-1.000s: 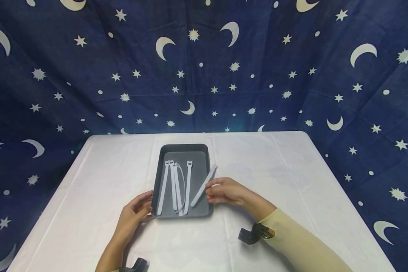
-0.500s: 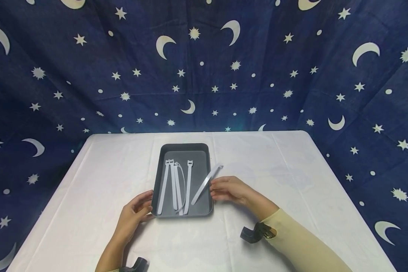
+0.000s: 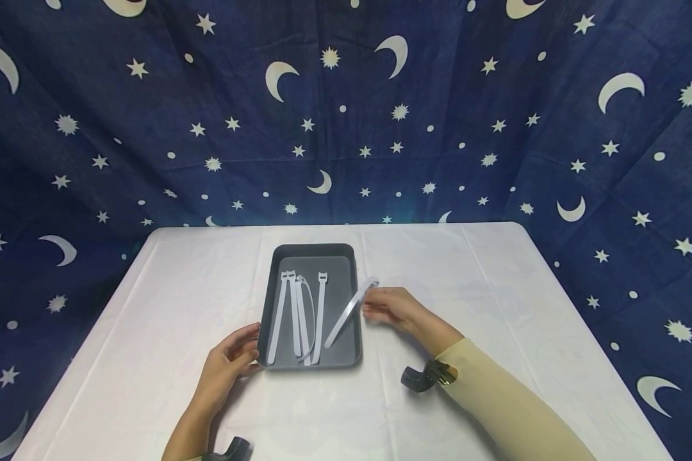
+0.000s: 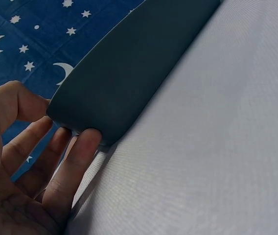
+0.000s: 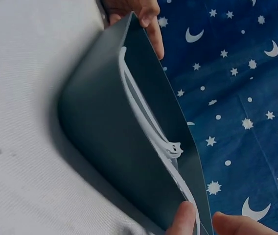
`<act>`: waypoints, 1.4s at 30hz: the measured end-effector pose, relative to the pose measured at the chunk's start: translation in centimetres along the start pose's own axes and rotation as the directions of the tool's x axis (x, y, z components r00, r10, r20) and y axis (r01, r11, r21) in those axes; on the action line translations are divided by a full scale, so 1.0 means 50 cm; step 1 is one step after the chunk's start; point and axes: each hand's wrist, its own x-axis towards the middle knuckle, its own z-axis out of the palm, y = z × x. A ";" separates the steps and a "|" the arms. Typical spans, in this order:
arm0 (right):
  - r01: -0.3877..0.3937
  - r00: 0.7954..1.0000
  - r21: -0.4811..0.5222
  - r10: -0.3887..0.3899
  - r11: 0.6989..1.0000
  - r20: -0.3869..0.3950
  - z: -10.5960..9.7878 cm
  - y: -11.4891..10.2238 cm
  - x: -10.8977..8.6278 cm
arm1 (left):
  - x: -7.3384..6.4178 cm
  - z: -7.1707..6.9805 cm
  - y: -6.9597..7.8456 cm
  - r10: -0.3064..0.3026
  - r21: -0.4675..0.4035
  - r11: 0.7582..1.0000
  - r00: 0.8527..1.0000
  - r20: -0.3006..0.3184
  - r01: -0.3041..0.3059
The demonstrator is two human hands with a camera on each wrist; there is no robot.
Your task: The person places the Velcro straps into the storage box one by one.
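Observation:
A dark grey tray (image 3: 337,275) holds several white cable straps (image 3: 296,314) with slotted heads. One strap (image 3: 348,314) leans across the tray's right rim, its head end outside and its tail inside. Beside that rim is my right hand (image 3: 398,308). In the right wrist view one fingertip (image 5: 183,218) is right at the leaning strap, while the other finger or thumb (image 5: 239,225) stands apart from it. My left hand (image 3: 225,368) rests at the near left corner; in the left wrist view its fingertips (image 4: 87,139) touch the tray's outer wall (image 4: 124,73).
A white cloth (image 3: 484,358) covers the table under the tray. Behind it hangs a dark blue curtain (image 3: 236,83) with moons and stars. Black wrist mounts (image 3: 423,378) sit on both wrists, low over the cloth.
The leaning strap has shifted right and now lies further over the right rim. My right hand has come away to the right and moved farther up along the tray. The left hand stays put.

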 end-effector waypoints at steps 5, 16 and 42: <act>-0.004 0.999 0.039 0.006 0.999 -0.045 0.008 -0.003 0.018 | 0.000 0.002 0.002 0.001 0.006 1.000 1.000 -0.002 -0.001; 0.055 0.994 0.036 -0.052 0.998 -0.092 0.017 -0.013 0.043 | -0.001 0.001 0.001 -0.007 0.005 1.000 1.000 -0.003 0.007; 0.028 0.997 -0.147 -0.038 0.989 -0.063 0.112 -0.084 0.055 | 0.000 0.001 0.002 -0.008 -0.009 1.000 1.000 -0.007 0.008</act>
